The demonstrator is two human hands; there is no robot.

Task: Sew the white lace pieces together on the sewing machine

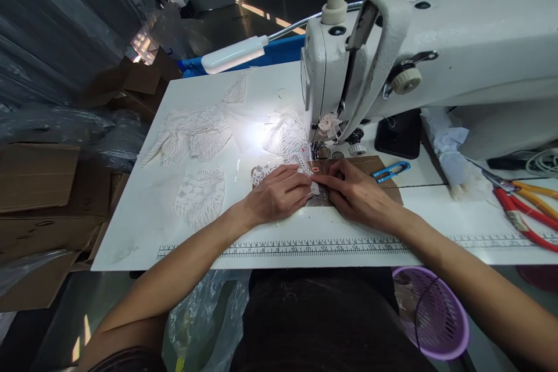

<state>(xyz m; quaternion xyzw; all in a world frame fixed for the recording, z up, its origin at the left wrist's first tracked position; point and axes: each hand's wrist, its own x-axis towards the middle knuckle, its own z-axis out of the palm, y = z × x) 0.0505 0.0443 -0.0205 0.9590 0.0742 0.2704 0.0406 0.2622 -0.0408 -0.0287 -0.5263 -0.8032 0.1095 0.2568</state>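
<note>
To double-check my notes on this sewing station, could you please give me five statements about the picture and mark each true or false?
1. The left hand rests on white lace. True.
2. The blue snips lie left of the left hand. False: the blue snips lie beside the right hand.
3. A purple basket stands below the tabletop. True.
4. The right hand holds the red-handled tool. False: the red-handled tool lies on the tabletop.

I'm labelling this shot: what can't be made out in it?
Head view: the lace under the left hand, which covers it.
Head view: ruler marks beneath both forearms, which hide them.
Head view: sewing machine, its far end cut off by the right edge.
Head view: any stitches at the presser foot, too small.
</note>
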